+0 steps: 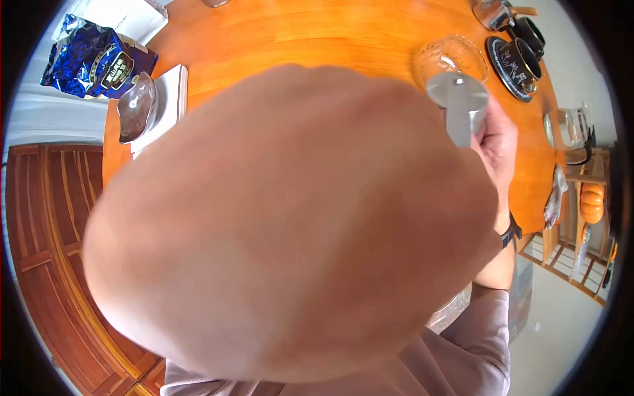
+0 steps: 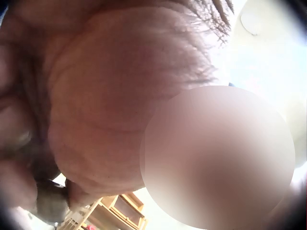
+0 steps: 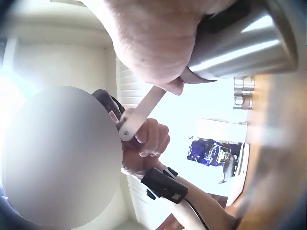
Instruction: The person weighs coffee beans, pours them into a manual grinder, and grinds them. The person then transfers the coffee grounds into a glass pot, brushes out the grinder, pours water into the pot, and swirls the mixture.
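Note:
My left hand point(image 1: 290, 224) is raised close to the head camera, blurred and covering the middle of that view. Curled fingers show on this left hand point(image 3: 153, 139) in the right wrist view; whether they hold anything, I cannot tell. A dark, shiny rounded thing point(image 2: 53, 203) shows beside the fingers in the left wrist view. My right hand point(image 1: 498, 145) grips a metal cylinder point(image 3: 244, 45) with a round top, above the table's right side. From it a flat metal arm point(image 3: 146, 108) points toward the left hand; contact is unclear.
Behind the cylinder stands a clear glass vessel point(image 1: 456, 56). A black cup point(image 1: 518, 63) on a dark saucer point(image 1: 505, 86), and a glass pot point(image 1: 566, 129), are at the right. A blue bag point(image 1: 99, 63) and a translucent scoop-like dish point(image 1: 137, 109) lie at the left of the wooden table point(image 1: 297, 36).

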Demonstrator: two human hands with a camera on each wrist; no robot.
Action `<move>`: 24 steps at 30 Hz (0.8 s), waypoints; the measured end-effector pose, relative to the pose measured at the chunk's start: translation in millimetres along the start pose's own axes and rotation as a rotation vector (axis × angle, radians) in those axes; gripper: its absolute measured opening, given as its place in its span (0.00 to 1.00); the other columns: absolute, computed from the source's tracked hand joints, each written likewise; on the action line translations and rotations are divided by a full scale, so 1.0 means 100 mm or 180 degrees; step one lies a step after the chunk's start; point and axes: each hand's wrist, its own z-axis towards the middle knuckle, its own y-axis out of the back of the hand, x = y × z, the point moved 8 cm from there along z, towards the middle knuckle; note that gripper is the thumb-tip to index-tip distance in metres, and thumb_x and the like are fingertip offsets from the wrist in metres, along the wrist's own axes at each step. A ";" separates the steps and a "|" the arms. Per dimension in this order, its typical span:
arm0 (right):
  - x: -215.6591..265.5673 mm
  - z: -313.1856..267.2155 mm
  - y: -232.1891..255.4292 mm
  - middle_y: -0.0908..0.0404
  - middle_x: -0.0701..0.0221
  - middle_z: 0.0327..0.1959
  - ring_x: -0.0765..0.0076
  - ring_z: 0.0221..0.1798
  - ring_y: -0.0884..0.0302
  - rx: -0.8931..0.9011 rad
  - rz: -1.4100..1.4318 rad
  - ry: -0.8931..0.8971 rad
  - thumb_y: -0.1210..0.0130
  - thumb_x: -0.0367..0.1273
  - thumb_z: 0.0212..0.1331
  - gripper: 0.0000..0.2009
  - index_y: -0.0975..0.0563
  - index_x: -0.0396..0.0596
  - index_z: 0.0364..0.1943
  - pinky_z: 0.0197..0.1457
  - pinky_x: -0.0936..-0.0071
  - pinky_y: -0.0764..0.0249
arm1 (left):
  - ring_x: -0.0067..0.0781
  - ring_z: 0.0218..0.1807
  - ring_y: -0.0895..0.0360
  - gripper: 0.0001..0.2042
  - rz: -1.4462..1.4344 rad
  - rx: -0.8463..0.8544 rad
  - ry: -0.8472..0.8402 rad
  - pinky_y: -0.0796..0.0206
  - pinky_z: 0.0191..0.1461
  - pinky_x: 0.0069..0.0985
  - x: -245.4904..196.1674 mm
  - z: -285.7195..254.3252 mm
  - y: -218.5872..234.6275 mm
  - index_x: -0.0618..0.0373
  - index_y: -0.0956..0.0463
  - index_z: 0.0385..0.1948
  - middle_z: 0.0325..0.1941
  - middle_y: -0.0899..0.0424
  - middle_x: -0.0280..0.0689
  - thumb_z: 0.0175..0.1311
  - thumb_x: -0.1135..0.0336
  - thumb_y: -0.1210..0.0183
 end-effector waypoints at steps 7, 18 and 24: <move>0.04 -0.01 0.24 0.19 0.65 0.40 0.73 0.40 0.23 -0.0310 0.0070 0.0529 0.35 0.40 0.59 0.24 0.23 0.34 0.53 0.43 0.75 0.24 | 0.43 0.17 0.30 0.16 -0.0065 0.0253 -0.0057 0.40 0.23 0.34 -0.14 -0.04 0.01 0.63 0.28 0.23 0.16 0.31 0.43 0.73 0.64 0.45; 0.44 -0.17 -0.10 0.18 0.60 0.34 0.63 0.26 0.19 0.0701 0.0186 0.1493 0.28 0.46 0.49 0.30 0.23 0.34 0.45 0.28 0.69 0.24 | 0.40 0.13 0.34 0.21 -0.0133 -0.0624 0.0186 0.48 0.16 0.38 0.06 0.12 0.02 0.57 0.32 0.19 0.16 0.30 0.40 0.73 0.53 0.45; 0.25 -0.29 -0.61 0.19 0.67 0.29 0.66 0.27 0.20 0.1770 -0.1485 0.0604 0.32 0.35 0.52 0.15 0.21 0.42 0.39 0.30 0.69 0.26 | 0.42 0.13 0.34 0.22 -0.0121 -0.0365 -0.0116 0.47 0.17 0.40 -0.61 0.06 -0.18 0.57 0.31 0.19 0.17 0.30 0.40 0.72 0.51 0.45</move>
